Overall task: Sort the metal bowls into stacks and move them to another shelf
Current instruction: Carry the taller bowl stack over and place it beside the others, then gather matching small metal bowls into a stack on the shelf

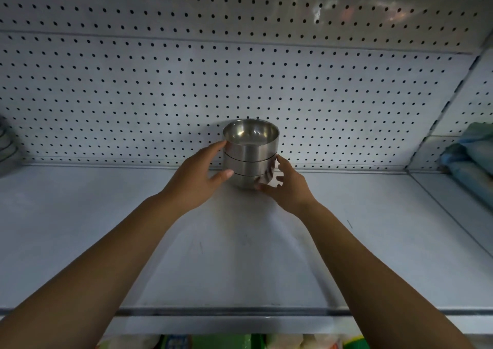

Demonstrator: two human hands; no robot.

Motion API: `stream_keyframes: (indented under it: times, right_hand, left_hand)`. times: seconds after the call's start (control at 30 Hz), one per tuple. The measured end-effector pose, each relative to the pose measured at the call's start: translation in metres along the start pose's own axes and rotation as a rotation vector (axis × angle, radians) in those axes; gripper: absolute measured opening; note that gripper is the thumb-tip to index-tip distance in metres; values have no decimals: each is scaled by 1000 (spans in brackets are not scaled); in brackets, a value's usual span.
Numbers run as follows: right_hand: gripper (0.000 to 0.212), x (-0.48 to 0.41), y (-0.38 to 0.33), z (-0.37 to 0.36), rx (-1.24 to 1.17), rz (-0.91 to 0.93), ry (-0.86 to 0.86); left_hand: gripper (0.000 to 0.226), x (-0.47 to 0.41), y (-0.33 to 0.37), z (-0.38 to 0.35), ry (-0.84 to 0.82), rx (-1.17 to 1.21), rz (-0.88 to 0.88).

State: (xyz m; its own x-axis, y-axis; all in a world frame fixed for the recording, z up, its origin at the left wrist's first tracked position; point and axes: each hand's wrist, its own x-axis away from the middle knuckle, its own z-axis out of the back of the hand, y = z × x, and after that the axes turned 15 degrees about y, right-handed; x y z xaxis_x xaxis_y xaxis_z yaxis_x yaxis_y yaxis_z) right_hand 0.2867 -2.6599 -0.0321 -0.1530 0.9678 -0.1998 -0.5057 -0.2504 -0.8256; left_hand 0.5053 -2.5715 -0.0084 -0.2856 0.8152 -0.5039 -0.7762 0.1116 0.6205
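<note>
At the centre of the frame, a stack of three round stainless-steel bowls [250, 159] is stood upright at the back of the white metal shelf [240, 255], near the white perforated back panel [186, 81]. It is held from both sides: the left hand [197, 177] is curled round its left side, the right hand [289, 185] round its lower right. Blue-green folded cloth [472, 156] is seen at the right edge

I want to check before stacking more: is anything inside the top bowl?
The top bowl of the stack holds nothing: only bare shiny metal shows. The insides of the two lower bowls are covered.
</note>
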Motion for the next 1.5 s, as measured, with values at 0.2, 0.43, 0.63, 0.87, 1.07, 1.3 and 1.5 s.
stream_keyframes:
  times: [0.2, 0.43, 0.63, 0.87, 1.07, 1.3, 1.5]
  right_hand:
    - [73, 73, -8, 18, 136, 51, 38]
    - [56, 146, -16, -4, 155, 310, -19]
    - [48, 207, -44, -39, -15, 444, -141]
    - [45, 312, -71, -105, -110, 546, -519]
    - [43, 405, -101, -158, -81, 660, -902]
    - [51, 529, -142, -213, -19, 800, -1321]
    - [52, 629, -183, -243, -45, 982, -1621]
  left_hand:
    - [58, 65, -9, 18, -9, -94, 66]
    - [59, 166, -12, 56, 80, -109, 158]
    - [46, 254, -9, 94, 271, -164, 242]
    - [48, 394, -20, 155, 312, -320, 459]
    - [52, 533, 8, 215, 308, -475, 817]
    - [51, 669, 74, 268, 535, -674, 1180]
    - [52, 746, 130, 281, 870, -779, 1477]
